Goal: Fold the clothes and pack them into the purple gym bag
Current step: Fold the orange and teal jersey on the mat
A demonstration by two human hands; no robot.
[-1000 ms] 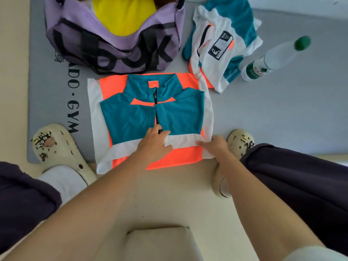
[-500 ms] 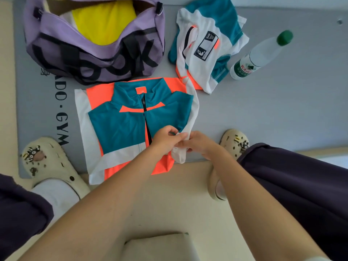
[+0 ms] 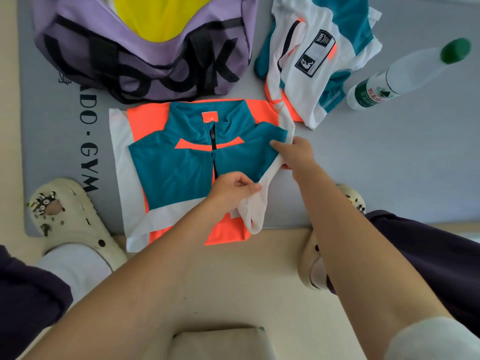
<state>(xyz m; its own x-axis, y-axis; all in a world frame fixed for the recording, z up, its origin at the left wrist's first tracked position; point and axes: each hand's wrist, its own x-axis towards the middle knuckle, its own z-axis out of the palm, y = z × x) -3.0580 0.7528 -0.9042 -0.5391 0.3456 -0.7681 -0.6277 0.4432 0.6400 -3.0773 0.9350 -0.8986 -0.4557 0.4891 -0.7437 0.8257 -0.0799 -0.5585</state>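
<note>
Now the left hand (image 3: 233,189) has a tight grip on the white right edge of the teal-and-orange jersey (image 3: 179,167), lifted off the grey mat (image 3: 389,165), while the right hand (image 3: 298,154) pinches that same edge higher up. Count two jerseys: this one flat, a second jersey (image 3: 319,63) crumpled beside one purple gym bag (image 3: 145,61). One water bottle (image 3: 405,74).

Jersey (image 3: 179,167), frame ctr: smooth matt synthetic cloth. Gym bag (image 3: 155,63), upper left: purple woven fabric showing slight sheen. Bottle (image 3: 405,74), upper right: clear plastic. Mat (image 3: 389,162): matt grey.
</note>
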